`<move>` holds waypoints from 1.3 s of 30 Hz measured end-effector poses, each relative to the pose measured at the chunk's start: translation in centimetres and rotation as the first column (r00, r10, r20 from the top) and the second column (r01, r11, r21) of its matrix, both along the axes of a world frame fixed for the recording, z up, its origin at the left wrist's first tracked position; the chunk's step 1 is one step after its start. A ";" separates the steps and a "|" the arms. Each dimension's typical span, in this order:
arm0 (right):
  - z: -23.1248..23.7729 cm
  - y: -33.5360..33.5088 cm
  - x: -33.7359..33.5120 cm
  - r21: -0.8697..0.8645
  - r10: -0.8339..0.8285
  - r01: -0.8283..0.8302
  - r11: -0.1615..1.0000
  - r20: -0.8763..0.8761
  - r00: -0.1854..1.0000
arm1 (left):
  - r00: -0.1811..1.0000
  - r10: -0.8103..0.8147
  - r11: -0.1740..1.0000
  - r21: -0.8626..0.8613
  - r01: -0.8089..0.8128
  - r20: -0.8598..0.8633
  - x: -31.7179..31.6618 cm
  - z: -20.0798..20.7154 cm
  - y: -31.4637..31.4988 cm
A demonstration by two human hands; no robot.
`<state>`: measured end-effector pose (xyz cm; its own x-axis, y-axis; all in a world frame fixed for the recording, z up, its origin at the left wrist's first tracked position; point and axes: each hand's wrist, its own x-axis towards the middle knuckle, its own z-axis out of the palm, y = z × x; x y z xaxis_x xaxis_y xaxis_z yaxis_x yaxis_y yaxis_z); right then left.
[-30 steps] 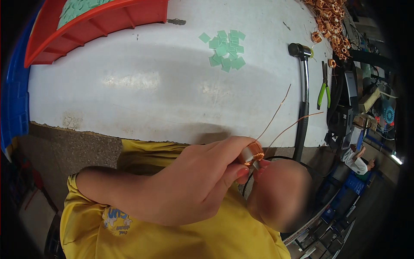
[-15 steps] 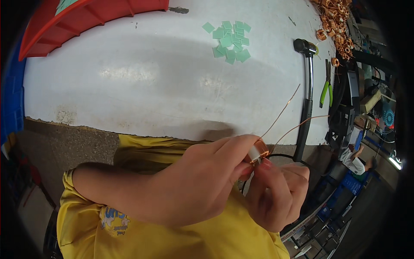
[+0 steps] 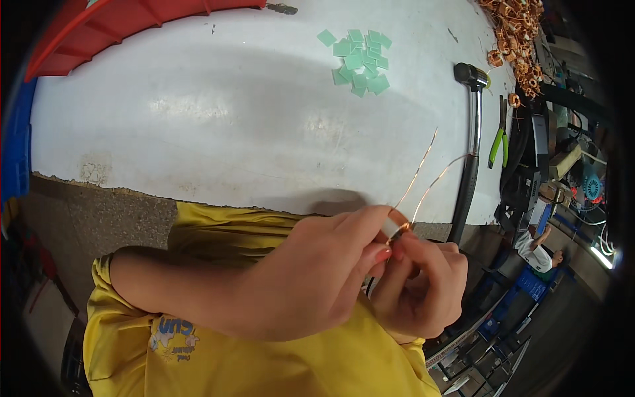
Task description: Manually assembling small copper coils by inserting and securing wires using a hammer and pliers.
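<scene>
Just off the table's near edge, a small copper wire coil (image 3: 399, 222) with a whitish part is pinched in the fingers of my left hand (image 3: 324, 271). Two long copper wire ends stick up from it over the table. My right hand (image 3: 423, 284) is closed at the coil's right side, thumb and forefinger pressed against its lower wires. What exactly lies between those right fingertips is mostly hidden. Under the coil, a short bit of wire shows between the two hands.
Green square sheets (image 3: 357, 59) lie in a loose pile on the white table (image 3: 218, 132). At right are a hammer (image 3: 473, 126), green-handled pliers (image 3: 499, 139) and a heap of copper coils (image 3: 519, 40). A red bin (image 3: 132, 26) stands far left. Another person (image 3: 537, 251) sits beyond at right.
The coil has turned in my fingers, so its two long wire ends point more upward and leftward. My right hand has shifted slightly up and left.
</scene>
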<state>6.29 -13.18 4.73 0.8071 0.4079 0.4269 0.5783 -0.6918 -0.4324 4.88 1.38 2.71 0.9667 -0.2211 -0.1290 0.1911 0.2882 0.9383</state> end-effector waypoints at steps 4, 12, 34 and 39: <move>0.3 -0.7 0.5 0.005 -0.061 0.061 0.998 -0.067 0.996 | 0.965 -0.134 0.968 -0.240 0.079 -0.225 0.8 0.2 0.3; -1.4 -7.2 6.0 -0.398 -0.298 0.357 0.845 0.203 0.933 | 0.872 -0.286 0.820 -0.573 0.008 -0.398 -0.2 -0.5 1.5; 3.9 -1.8 0.4 0.639 0.016 0.295 0.710 -0.433 0.901 | 0.805 0.186 0.601 0.582 -0.547 0.564 -0.3 0.2 -1.1; 1.8 -1.0 0.7 0.582 0.021 0.290 0.760 -0.467 0.884 | 0.771 -0.033 0.170 0.764 -0.622 0.636 1.4 -1.7 -2.1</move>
